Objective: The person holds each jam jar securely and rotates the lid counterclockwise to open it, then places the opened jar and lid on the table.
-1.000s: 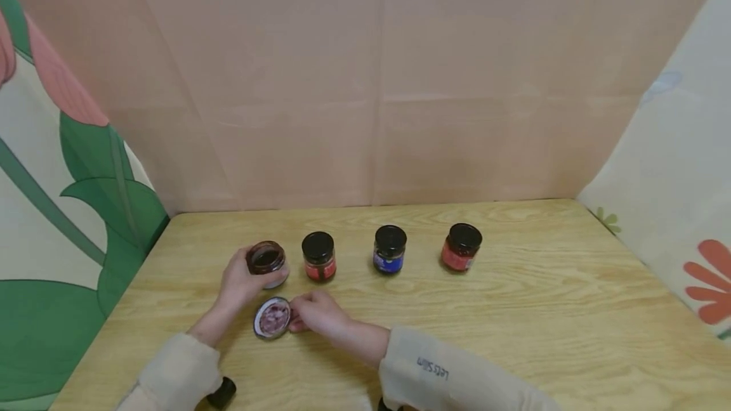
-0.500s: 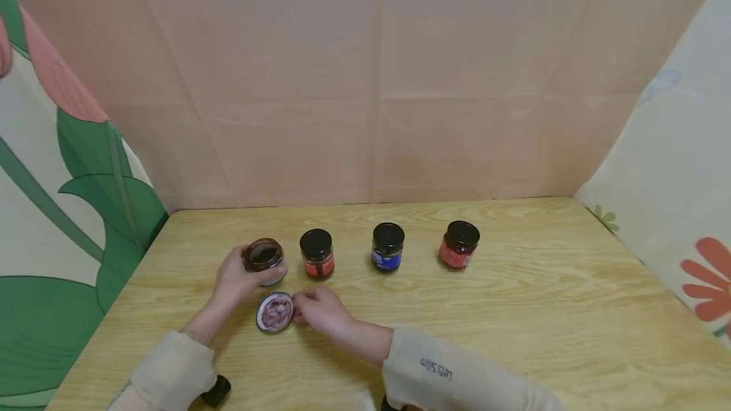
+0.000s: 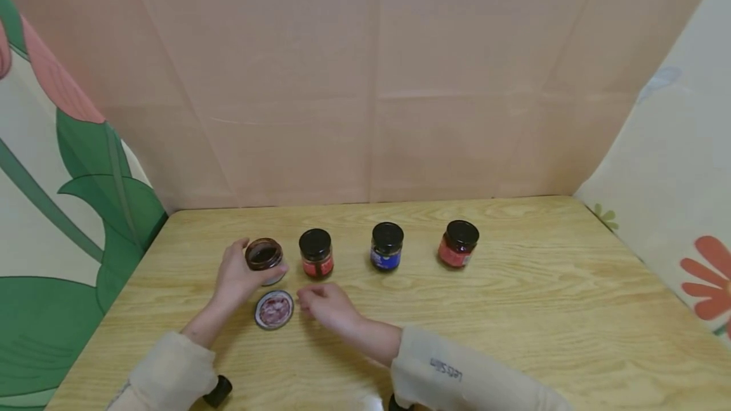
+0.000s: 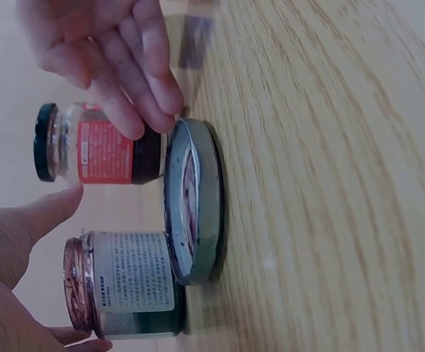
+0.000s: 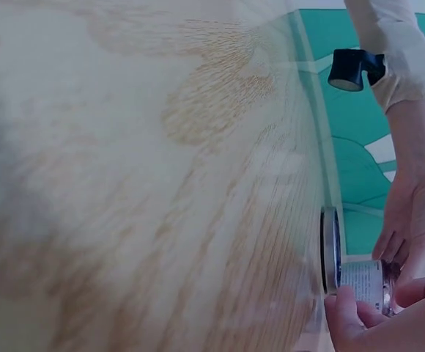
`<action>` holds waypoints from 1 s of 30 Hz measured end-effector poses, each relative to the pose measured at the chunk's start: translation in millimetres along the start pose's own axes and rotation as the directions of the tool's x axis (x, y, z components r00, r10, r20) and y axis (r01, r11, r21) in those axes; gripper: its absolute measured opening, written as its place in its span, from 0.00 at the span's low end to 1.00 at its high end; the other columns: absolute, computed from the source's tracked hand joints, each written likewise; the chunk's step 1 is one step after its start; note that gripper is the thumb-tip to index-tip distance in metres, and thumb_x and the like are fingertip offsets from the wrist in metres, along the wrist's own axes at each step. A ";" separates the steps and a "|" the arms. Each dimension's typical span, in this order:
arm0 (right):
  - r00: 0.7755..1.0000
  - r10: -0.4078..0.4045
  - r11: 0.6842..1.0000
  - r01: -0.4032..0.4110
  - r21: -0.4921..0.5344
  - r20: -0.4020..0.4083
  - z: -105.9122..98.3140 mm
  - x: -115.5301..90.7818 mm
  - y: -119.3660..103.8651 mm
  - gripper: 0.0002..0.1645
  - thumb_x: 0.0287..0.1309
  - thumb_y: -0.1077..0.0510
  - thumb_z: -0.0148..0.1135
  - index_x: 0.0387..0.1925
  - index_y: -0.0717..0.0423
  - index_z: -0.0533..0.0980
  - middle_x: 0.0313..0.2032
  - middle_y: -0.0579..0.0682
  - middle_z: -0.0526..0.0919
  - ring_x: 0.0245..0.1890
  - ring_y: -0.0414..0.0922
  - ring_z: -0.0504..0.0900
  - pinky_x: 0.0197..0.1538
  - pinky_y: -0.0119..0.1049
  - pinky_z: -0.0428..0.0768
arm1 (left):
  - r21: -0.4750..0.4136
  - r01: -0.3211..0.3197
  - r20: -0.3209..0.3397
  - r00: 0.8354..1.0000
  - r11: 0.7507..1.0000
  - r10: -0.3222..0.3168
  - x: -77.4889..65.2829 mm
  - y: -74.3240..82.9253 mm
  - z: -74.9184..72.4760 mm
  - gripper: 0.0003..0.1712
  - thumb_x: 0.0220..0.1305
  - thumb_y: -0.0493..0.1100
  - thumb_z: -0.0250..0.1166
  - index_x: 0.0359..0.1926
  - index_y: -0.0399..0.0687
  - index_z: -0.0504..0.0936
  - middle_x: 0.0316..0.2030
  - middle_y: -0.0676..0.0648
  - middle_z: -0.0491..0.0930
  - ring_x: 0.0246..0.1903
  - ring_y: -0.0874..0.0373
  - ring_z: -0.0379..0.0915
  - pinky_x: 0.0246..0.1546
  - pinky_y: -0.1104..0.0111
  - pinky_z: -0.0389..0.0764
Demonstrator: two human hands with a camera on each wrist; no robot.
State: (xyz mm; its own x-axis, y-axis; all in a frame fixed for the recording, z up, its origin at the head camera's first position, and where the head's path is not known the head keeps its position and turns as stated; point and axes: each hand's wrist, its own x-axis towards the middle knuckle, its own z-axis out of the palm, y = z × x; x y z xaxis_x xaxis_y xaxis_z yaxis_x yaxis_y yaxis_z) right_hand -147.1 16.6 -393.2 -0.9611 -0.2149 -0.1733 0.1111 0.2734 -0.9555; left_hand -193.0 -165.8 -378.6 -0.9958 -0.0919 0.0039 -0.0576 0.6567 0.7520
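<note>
A lidless glass jar with dark contents (image 3: 264, 257) stands upright at the left of the table, its pale label (image 4: 133, 271) facing the left wrist camera. My left hand (image 3: 237, 278) is spread around it. In the left wrist view its thumb is clear of the glass, while the other fingers are partly hidden behind the jar. In front of the jar a round lid (image 3: 274, 310) lies with its smeared inside up. My right hand (image 3: 331, 309), fingers loosely bent and holding nothing, is just right of the lid's edge.
Three capped jars stand along the back: a red-labelled jar (image 3: 316, 254), a blue-labelled jar (image 3: 387, 247) and another red-labelled jar (image 3: 459, 244). Wrist cameras show beneath both sleeves, such as the black camera (image 3: 218, 392). A pinkish backdrop (image 3: 371, 81) hangs behind the table.
My right hand has let go of the lid and drawn slightly right; the lid, earlier tilted in its fingers, now lies flat. The left hand's fingers have loosened from the jar.
</note>
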 end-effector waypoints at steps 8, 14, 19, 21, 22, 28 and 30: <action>0.999 -0.031 0.999 0.030 0.037 0.013 -9.8 -3.4 -1.2 0.16 0.58 0.62 0.53 0.44 0.69 0.79 0.38 0.64 0.84 0.35 0.53 0.84 0.39 0.43 0.82 | 0.115 -0.070 -0.036 0.997 0.991 0.075 -2.4 6.8 1.4 0.66 0.42 0.53 0.78 0.69 0.24 0.47 0.65 0.24 0.55 0.65 0.32 0.51 0.67 0.44 0.54; 0.999 -0.046 0.997 0.044 0.060 0.025 -18.9 -5.7 -1.3 0.15 0.62 0.64 0.51 0.44 0.70 0.78 0.39 0.64 0.83 0.36 0.55 0.83 0.40 0.43 0.83 | 0.142 -0.098 -0.024 0.994 0.985 0.103 -7.0 15.8 2.1 0.67 0.43 0.53 0.78 0.70 0.26 0.46 0.69 0.23 0.48 0.70 0.31 0.37 0.69 0.43 0.43; 0.996 -0.081 0.997 0.080 0.023 0.035 -29.4 -9.3 -1.5 0.14 0.64 0.63 0.51 0.43 0.69 0.78 0.40 0.63 0.82 0.36 0.55 0.84 0.39 0.44 0.83 | 0.148 -0.141 -0.031 0.989 0.979 0.147 -8.4 22.2 7.0 0.65 0.42 0.53 0.79 0.69 0.26 0.49 0.69 0.26 0.49 0.72 0.33 0.31 0.70 0.44 0.37; 0.995 -0.092 0.996 0.091 0.016 0.042 -33.7 -11.1 -2.0 0.14 0.64 0.63 0.51 0.43 0.70 0.78 0.41 0.63 0.82 0.36 0.55 0.84 0.39 0.44 0.83 | 0.148 -0.150 -0.033 0.987 0.978 0.156 -8.8 24.6 9.4 0.65 0.41 0.54 0.79 0.69 0.27 0.50 0.69 0.27 0.50 0.72 0.34 0.31 0.70 0.44 0.37; 0.994 -0.097 0.995 0.097 0.012 0.044 -35.5 -11.6 -1.8 0.14 0.64 0.63 0.51 0.43 0.70 0.77 0.41 0.63 0.82 0.36 0.56 0.84 0.39 0.44 0.83 | 0.147 -0.155 -0.031 0.986 0.977 0.161 -9.0 25.8 10.5 0.65 0.41 0.54 0.79 0.69 0.27 0.50 0.69 0.27 0.50 0.72 0.34 0.31 0.70 0.44 0.36; 0.991 -0.129 0.992 0.129 -0.003 0.042 -44.6 -15.9 -3.4 0.14 0.64 0.63 0.52 0.43 0.70 0.77 0.42 0.65 0.82 0.36 0.56 0.84 0.38 0.45 0.83 | 0.150 -0.175 -0.018 0.984 0.973 0.179 -11.4 31.2 14.4 0.64 0.44 0.54 0.78 0.69 0.27 0.50 0.69 0.27 0.50 0.72 0.34 0.31 0.69 0.42 0.38; 0.990 -0.132 0.991 0.133 -0.011 0.043 -47.0 -16.8 -3.9 0.14 0.64 0.63 0.52 0.43 0.70 0.77 0.42 0.64 0.82 0.36 0.56 0.83 0.37 0.45 0.83 | 0.144 -0.178 -0.016 0.983 0.973 0.183 -11.9 32.7 15.1 0.63 0.44 0.54 0.77 0.69 0.28 0.50 0.69 0.28 0.51 0.72 0.34 0.31 0.69 0.42 0.38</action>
State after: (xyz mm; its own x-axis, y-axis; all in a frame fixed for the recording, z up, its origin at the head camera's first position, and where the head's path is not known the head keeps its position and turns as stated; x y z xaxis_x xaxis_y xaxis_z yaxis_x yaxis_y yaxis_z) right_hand -143.2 63.2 -375.3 -0.9557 -0.2889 -0.0555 -0.0203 0.2529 -0.9673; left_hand -184.2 -131.9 -364.1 -0.9883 0.0178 0.1515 0.1112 0.7637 0.6360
